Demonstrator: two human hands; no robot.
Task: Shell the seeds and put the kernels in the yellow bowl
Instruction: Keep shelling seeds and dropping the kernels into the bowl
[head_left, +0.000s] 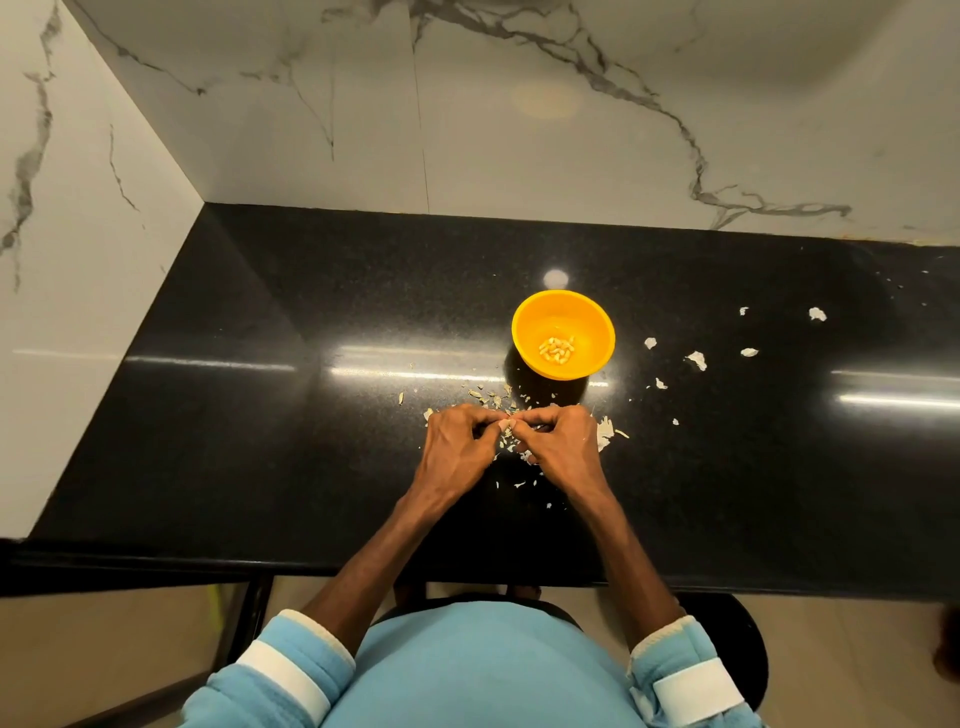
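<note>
**Two hands shelling a seed at a black counter, with some kernels in a yellow bowl**

Nearest to us, two blue sleeves with white cuffs reach forward over the near edge of a glossy black counter. Just beyond, the left hand and right hand meet at their fingertips. The fingers are curled, and both hands pinch one small pale seed between them. We judge they are prising its shell apart, but whether it has split is too small to tell.

Around and just beyond the hands lies a litter of pale husk scraps. More husk pieces are scattered well off to the right.

A little farther, slightly right of the hands, the yellow bowl stands upright. A small cluster of kernels sits at its bottom, and most of its inside is bare.

We judge the work well begun: several seeds are shelled, their kernels are in the bowl, and this seed is in hand. We cannot pick out any heap of unshelled seeds, so how much is left is unclear.

Farthest stands a white marble wall with grey veins.
</note>
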